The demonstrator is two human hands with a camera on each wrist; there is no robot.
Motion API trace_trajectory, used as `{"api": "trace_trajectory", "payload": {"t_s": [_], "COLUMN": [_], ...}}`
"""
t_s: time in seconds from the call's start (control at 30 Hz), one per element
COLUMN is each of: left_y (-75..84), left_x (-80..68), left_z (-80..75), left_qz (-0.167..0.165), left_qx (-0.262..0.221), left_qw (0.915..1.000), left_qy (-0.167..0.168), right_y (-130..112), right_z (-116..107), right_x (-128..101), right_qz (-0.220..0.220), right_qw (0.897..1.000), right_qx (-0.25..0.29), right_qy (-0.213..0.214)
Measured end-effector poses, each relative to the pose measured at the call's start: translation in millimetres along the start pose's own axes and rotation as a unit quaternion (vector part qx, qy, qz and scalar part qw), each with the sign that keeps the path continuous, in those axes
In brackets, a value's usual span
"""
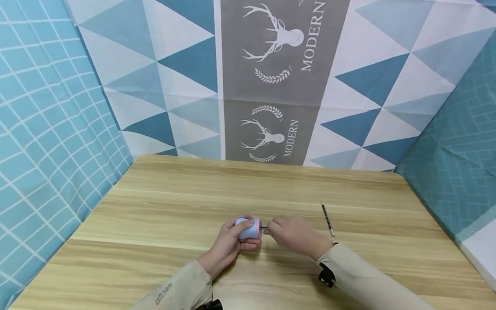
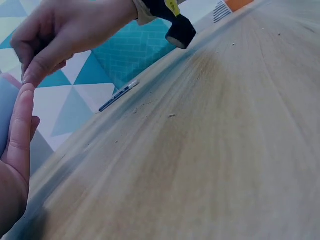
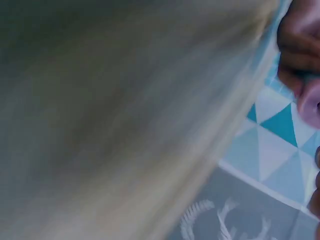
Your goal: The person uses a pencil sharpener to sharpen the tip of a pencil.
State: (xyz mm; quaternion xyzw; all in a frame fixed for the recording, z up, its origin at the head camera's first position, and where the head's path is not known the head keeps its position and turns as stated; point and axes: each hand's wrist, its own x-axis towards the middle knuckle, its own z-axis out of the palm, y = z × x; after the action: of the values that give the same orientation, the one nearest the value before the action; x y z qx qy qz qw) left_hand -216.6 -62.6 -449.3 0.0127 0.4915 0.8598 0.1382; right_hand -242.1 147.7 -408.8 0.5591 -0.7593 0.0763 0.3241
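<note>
My left hand point(image 1: 225, 246) grips a light blue, rounded pencil sharpener point(image 1: 247, 228), thumb across its side. Its pink end faces right, toward the other hand. With bent fingers my right hand point(image 1: 296, 234) pinches a thin dark pencil point(image 1: 264, 227), whose far end is hidden inside the sharpener. Just above the table, the two hands work close together. In the right wrist view the sharpener's round pink end point(image 3: 309, 107) shows a dark hole. The left wrist view has the right hand's fingertips point(image 2: 30, 75) beside the pink end.
A second pencil point(image 1: 327, 219), dark with a white end, lies on the wooden table point(image 1: 164, 206) beyond the right forearm. Small crumbs point(image 2: 171, 115) are scattered on the tabletop. Patterned cloth point(image 1: 269, 80) hangs behind the table, and a white surface point(image 1: 491, 246) borders it at right.
</note>
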Motion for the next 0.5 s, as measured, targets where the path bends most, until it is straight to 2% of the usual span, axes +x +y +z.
{"api": "trace_trajectory", "payload": {"t_s": [0.07, 0.1, 0.13, 0.17, 0.2, 0.23, 0.27, 0.33, 0.37, 0.43, 0.47, 0.5], "left_y": [-0.3, -0.4, -0.8, -1.1, -1.5, -1.8, -2.1, -2.1, -2.0, -1.6, -1.4, -1.0], "left_x": [0.4, 0.3, 0.5, 0.7, 0.8, 1.0, 1.1, 1.3, 1.2, 0.8, 0.5, 0.1], "left_z": [-0.5, -0.5, -0.6, -0.7, -0.7, -0.7, -0.5, -0.2, -0.3, -0.3, -0.3, -0.5], "left_qz": [0.0, 0.0, 0.0, 0.001, 0.001, 0.0, 0.001, 0.001, 0.002, 0.005, 0.008, 0.01], "left_qx": [0.0, 0.001, 0.001, 0.004, 0.006, 0.008, 0.011, 0.014, 0.016, 0.023, 0.027, 0.029], "left_qw": [1.0, 1.0, 0.9999, 0.9999, 0.9999, 0.9998, 0.9998, 0.9997, 0.9997, 0.9997, 0.9996, 0.9995], "left_qy": [0.006, 0.007, 0.01, 0.012, 0.015, 0.017, 0.017, 0.017, 0.016, 0.011, 0.008, 0.006], "right_y": [-2, -3, -4, -4, -5, -4, -3, 0, 2, 8, 10, 12], "right_z": [1, 1, 0, -1, -2, -3, -4, -5, -5, -4, -4, -2], "right_x": [3, 4, 5, 7, 8, 10, 11, 13, 13, 13, 13, 13], "right_qz": [0.062, 0.104, 0.15, 0.197, 0.243, 0.289, 0.335, 0.42, 0.453, 0.511, 0.529, 0.539], "right_qw": [0.994, 0.983, 0.966, 0.943, 0.916, 0.884, 0.844, 0.751, 0.698, 0.58, 0.529, 0.489], "right_qx": [0.092, 0.151, 0.209, 0.261, 0.31, 0.357, 0.406, 0.492, 0.535, 0.609, 0.634, 0.653], "right_qy": [-0.016, -0.028, -0.041, -0.056, -0.071, -0.086, -0.102, -0.132, -0.145, -0.178, -0.194, -0.21]}}
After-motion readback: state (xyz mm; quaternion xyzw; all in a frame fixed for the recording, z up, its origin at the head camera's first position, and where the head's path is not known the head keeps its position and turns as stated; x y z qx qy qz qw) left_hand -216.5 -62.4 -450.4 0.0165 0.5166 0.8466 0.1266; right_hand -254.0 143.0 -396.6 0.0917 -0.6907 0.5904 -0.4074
